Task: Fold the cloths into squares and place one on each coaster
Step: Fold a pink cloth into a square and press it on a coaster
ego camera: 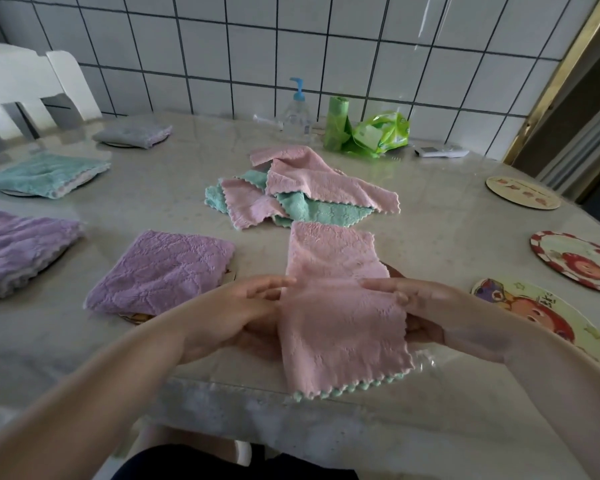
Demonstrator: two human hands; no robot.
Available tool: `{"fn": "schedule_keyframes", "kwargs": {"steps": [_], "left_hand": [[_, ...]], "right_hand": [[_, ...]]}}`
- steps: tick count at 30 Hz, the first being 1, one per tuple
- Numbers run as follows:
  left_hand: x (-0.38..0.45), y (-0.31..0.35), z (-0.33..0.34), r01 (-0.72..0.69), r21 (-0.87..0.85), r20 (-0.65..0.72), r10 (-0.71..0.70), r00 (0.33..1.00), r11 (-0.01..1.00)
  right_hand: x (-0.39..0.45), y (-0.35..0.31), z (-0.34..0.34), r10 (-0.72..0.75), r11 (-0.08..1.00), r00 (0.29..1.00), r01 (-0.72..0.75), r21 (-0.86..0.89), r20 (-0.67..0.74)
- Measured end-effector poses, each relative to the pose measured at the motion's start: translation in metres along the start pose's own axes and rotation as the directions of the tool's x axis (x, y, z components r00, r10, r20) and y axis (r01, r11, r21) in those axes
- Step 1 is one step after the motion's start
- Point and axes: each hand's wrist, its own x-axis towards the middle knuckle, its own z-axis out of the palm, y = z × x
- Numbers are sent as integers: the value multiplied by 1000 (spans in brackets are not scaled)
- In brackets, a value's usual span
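As the fingers of both hands close on its side edges, a pink cloth (340, 306) lies stretched lengthwise on the table (447, 237), its long axis running straight away from the person. The left hand (232, 313) holds the cloth's left edge, fingers extended along it with the thumb side hidden beneath; the right hand (426, 306) pinches the right edge, fingers loosely curled. Both hands sit level with each other at about the cloth's midpoint — neither is nearer. The near end, trimmed in green scallops, hangs toward the table's front edge, while the far end lies flat ahead of the fingertips. A fold across the short axis looks the likely next move, bringing one end over the other to make a square. Just left, a folded purple cloth (160, 271) covers a coaster; to the right, three bare coasters wait, the nearest (548, 323) just beside the right wrist. A heap of unfolded pink and teal cloths (302, 188) lies beyond.
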Motion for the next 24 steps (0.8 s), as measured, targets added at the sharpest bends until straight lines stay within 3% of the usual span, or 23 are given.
{"fn": "schedule_keyframes", "kwargs": {"steps": [3, 5, 6, 7, 9, 10, 12, 16, 18, 20, 24], "left_hand": [[-12, 2, 4, 22, -111, 5, -22, 1000, 994], [-20, 2, 6, -67, 21, -2, 67, 998, 998], [-24, 1, 7, -143, 182, 0, 145, 989, 973], [-26, -3, 6, -228, 386, 14, 242, 970, 894], [-27, -12, 5, -323, 738, 55, 425, 903, 592], [-26, -16, 5, -327, 835, 84, 485, 871, 443], [-23, -21, 4, -332, 918, 161, 561, 812, 216], [-15, -27, -1, -478, 876, 430, 555, 712, -65], [-14, -30, -4, -540, 837, 501, 516, 695, -85], [-15, -32, -4, -554, 832, 494, 501, 711, -34], [-21, -34, -2, -557, 827, 446, 524, 726, 68]], "right_hand": [[-6, -1, 7, -8, 1000, 1000, 8, 20, 20], [-11, 1, 11, -12, 998, 999, 11, 56, 31], [-15, 1, 14, -8, 997, 999, 5, 82, 37], [-18, 2, 16, 0, 994, 999, -5, 111, 46], [-24, 7, 18, 15, 988, 995, -30, 154, 95], [-26, 9, 19, 30, 987, 992, -49, 153, 123], [-30, 13, 20, 66, 987, 985, -88, 133, 160], [-39, 18, 24, 98, 975, 983, -126, 181, 155], [-42, 20, 27, 69, 965, 994, -89, 248, 87], [-48, 24, 31, 102, 967, 995, -99, 235, -1], [-55, 38, 45, -36, 978, 994, 13, -206, -108]]}}
